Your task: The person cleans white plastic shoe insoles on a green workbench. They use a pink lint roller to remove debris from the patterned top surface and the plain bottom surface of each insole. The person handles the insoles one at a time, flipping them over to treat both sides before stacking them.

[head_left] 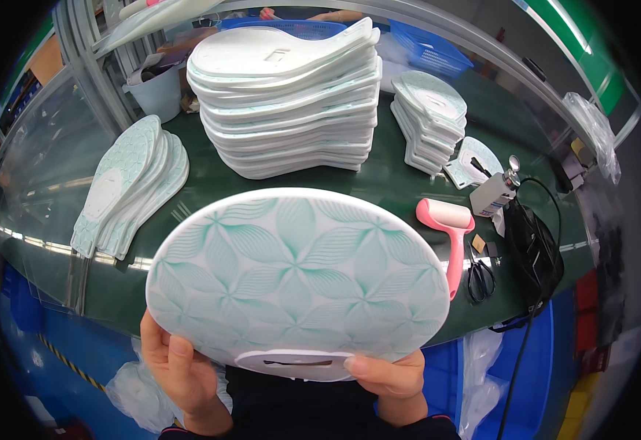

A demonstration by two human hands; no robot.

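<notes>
Between my two hands is a white oval plastic panel (pixel 298 271) with a pale green flower pattern, its face tilted toward me. My left hand (pixel 181 367) grips its lower left edge, thumb in front. On the lower right, my right hand (pixel 390 378) pinches the rim beside a grey slotted piece (pixel 298 361) at the panel's bottom. The fingers behind the panel are hidden. Beyond it rises a tall stack of white panels (pixel 291 110). A fanned pile of patterned panels (pixel 126 183) lies to the left, and a smaller stack (pixel 429 117) stands at the back right.
The dark green table (pixel 379 187) holds a pink-handled lint roller (pixel 448 235), scissors (pixel 480 279), a white pump bottle (pixel 492 192) and a black bag (pixel 533 253) on the right. At the back are a light blue bin (pixel 155 95), a blue basket (pixel 434 51) and another person's hand (pixel 267 13).
</notes>
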